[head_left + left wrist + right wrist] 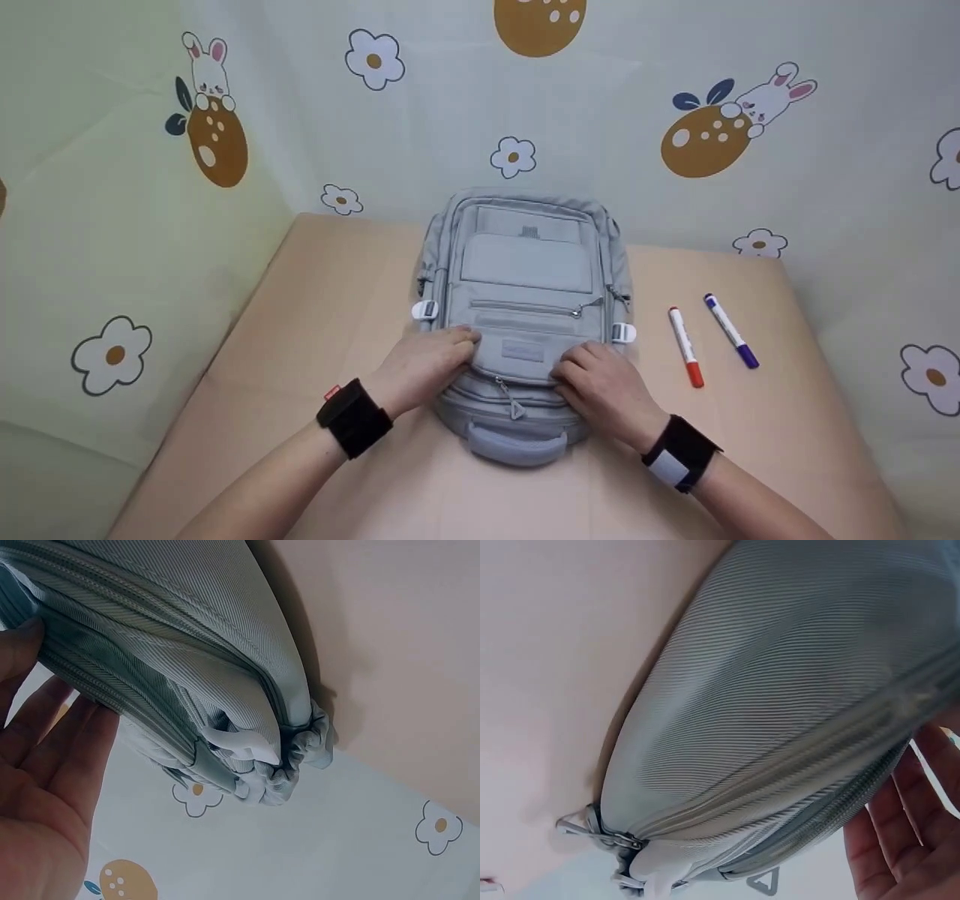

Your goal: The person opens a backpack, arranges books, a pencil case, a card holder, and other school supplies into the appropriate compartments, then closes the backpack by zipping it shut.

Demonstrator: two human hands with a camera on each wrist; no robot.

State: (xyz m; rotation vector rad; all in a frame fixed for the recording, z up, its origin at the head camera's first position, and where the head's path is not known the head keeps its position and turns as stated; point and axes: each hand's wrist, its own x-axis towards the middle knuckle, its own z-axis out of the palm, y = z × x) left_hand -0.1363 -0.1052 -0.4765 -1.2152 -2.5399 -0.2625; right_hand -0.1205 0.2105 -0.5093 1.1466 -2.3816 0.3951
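A grey backpack (525, 262) lies on its back with its carry handle (517, 446) towards me. My left hand (431, 367) grips the left edge of its front panel near the top; in the left wrist view, thumb and fingers take the fabric beside a zipper (112, 690). Opposite it, my right hand (611, 390) holds the right edge of the same panel with bent fingers. The right wrist view shows fingers (885, 832) against the front fabric, the thumb mostly cut off. Between the hands hangs a zipper pull with a triangular ring (516, 409).
Right of the backpack lie a red-capped marker (684, 345) and a purple-capped marker (731, 330). The beige table (315, 300) meets a patterned cloth backdrop (450, 127) behind the backpack and at the sides. White buckles (425, 310) sit on the bag's sides.
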